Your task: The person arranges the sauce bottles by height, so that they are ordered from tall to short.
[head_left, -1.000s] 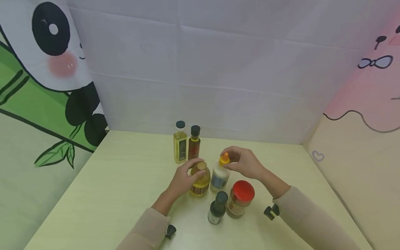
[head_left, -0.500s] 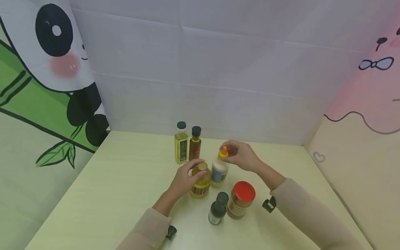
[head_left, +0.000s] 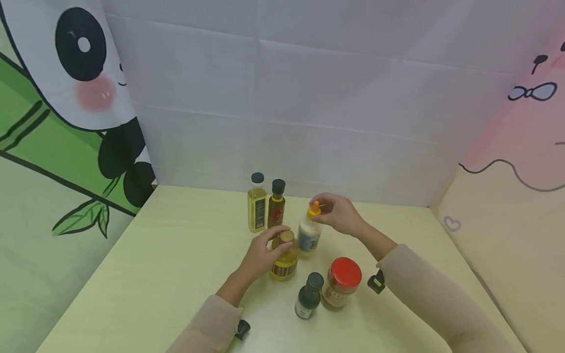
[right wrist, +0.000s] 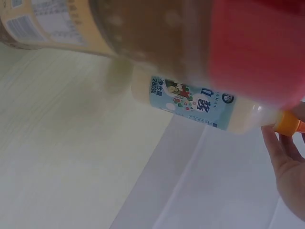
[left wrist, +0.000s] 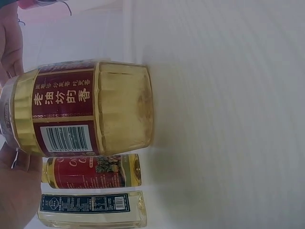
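My left hand [head_left: 258, 254] holds the neck of a squat golden oil bottle [head_left: 284, 267] between thumb and fingers. The left wrist view shows that bottle's red barcode label [left wrist: 66, 136] close up. Just right of it, my right hand [head_left: 343, 215] pinches the orange cap [head_left: 314, 210] of a white squeeze bottle [head_left: 309, 239] with a blue label. The squeeze bottle is upright or nearly so; whether its base touches the table cannot be told. In the right wrist view a red-lidded jar [right wrist: 143, 28] partly covers the squeeze bottle [right wrist: 190, 102].
Behind the oil bottle stand a clear rectangular oil bottle [head_left: 257, 208] and a dark-capped olive oil bottle [head_left: 276, 206]. Nearer the front are a small dark bottle [head_left: 308, 296] and the red-lidded jar [head_left: 344, 274], side by side. White fabric [head_left: 287, 113] hangs behind the table [head_left: 176, 255].
The right hand and the squeeze bottle have shifted toward the back of the table and slightly left, away from the jar. My left hand keeps its hold on the oil bottle.
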